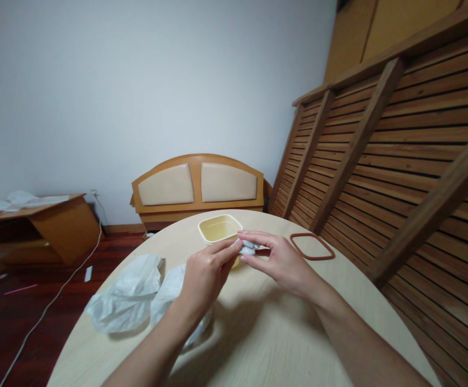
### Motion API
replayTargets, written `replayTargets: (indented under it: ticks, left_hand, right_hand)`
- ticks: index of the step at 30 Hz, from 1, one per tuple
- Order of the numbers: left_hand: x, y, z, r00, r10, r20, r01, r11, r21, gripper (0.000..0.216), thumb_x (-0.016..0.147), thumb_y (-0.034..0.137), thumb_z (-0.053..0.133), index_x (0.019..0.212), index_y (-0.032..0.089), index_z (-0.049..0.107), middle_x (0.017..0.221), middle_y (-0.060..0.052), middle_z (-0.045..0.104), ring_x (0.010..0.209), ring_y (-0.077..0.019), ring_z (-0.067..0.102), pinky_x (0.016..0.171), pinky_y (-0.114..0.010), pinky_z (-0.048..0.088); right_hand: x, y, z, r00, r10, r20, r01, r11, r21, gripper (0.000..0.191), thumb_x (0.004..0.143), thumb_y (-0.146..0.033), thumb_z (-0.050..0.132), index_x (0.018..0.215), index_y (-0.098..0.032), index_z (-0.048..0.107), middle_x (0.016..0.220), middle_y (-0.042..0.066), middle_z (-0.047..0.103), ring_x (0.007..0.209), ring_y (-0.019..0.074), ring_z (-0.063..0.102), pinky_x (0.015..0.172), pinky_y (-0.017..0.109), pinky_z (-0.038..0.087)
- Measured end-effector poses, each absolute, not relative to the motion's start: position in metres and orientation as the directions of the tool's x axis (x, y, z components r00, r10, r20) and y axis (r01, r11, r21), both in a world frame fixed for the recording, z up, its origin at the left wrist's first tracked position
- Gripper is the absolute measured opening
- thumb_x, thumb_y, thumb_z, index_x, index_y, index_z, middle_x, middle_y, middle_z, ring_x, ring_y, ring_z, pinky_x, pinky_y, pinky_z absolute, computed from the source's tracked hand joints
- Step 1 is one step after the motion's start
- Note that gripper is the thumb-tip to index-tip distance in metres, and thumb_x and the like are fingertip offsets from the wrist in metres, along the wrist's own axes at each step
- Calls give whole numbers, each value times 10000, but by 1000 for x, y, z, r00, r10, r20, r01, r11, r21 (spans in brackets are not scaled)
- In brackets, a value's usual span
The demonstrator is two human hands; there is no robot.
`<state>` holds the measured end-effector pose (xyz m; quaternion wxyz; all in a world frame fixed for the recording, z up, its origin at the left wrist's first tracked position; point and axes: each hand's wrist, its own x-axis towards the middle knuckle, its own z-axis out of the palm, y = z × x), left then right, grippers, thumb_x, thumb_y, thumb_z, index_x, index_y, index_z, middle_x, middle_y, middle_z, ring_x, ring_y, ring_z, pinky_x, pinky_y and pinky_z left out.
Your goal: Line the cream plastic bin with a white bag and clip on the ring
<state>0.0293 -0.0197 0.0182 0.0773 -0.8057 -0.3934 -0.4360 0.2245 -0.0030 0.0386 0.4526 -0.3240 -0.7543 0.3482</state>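
Observation:
Both hands meet over the round light-wood table (258, 333). My left hand (205, 274) and my right hand (276, 258) pinch a small crumpled grey-white piece (248, 246), paper or thin plastic, between their fingertips. Just behind it stands an open pale yellow square container (219, 228). A reddish-brown square seal ring (312, 246) lies flat on the table to the right of my right hand.
Crumpled white plastic bags (131, 293) lie on the table left of my left arm. A slatted wooden frame (399, 150) leans along the right. A padded headboard (197, 185) stands against the far wall, a low wooden cabinet (56, 226) at left, and a white cable (56, 298) on the floor.

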Motion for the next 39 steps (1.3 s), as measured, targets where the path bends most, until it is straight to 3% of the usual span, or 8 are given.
replayTargets:
  ticks: [4,8,12,17,21,26,30,39]
  left_hand:
    - [31,-20,23,231,665,710,550,-691,468,170,929,245,645,1020,246,788,1045,-60,797,933,-220,765,839,-322,603]
    - [31,-21,31,208,807,553,300,-590,749,175,874,337,706,895,190,799,1027,-93,796,991,-239,740,886,-338,575]
    - [29,-19,36,271,900,341,212,-401,891,304,825,431,734,847,130,771,846,-93,788,755,-189,711,692,-276,540]
    - [29,-16,34,217,931,293,163,-331,929,298,733,405,795,776,115,746,725,-56,748,626,-126,609,606,-224,435]
    - [29,-15,32,128,945,302,134,-318,939,286,703,394,795,752,120,728,724,-52,739,634,-127,595,609,-223,425]
    - [28,-14,34,67,941,332,159,-338,928,267,678,384,797,721,135,710,717,-48,738,656,-150,621,640,-243,455]
    - [27,-15,35,47,928,370,184,-373,910,267,685,394,793,698,144,703,707,-43,742,653,-159,636,654,-253,476]
    - [26,-14,36,146,912,383,74,-396,915,254,707,357,803,813,135,742,857,-80,790,794,-191,707,812,-289,537]
  right_hand:
    - [224,-4,39,-371,779,506,187,597,-780,242,867,-317,721,1088,-243,786,1138,83,768,1084,258,708,1003,444,545]
    - [228,-6,44,-431,741,515,173,629,-758,187,879,-278,711,1044,-262,798,1086,57,785,1033,237,724,945,396,568]
    - [231,-5,46,-460,725,512,176,640,-748,167,879,-236,709,1018,-250,799,1031,51,789,975,213,732,868,340,582]
    - [231,-1,44,-469,631,618,198,757,-623,169,910,-210,677,1038,-238,783,1110,67,765,1048,207,713,918,347,576]
    - [230,-3,45,-556,468,687,321,883,-342,299,970,-167,589,1223,-264,715,1289,78,700,1222,215,639,1042,404,532]
    - [225,-8,47,-605,313,732,464,886,5,389,993,-107,489,1349,-193,620,1510,138,512,1393,260,479,1091,485,494]
    - [219,-10,43,-683,241,690,520,824,227,396,1000,-98,463,1369,-161,589,1452,110,581,1419,298,430,1127,573,427]
    - [221,-8,45,-704,288,649,560,787,259,338,987,-151,549,1319,-131,612,1185,128,717,1121,265,638,991,454,536]
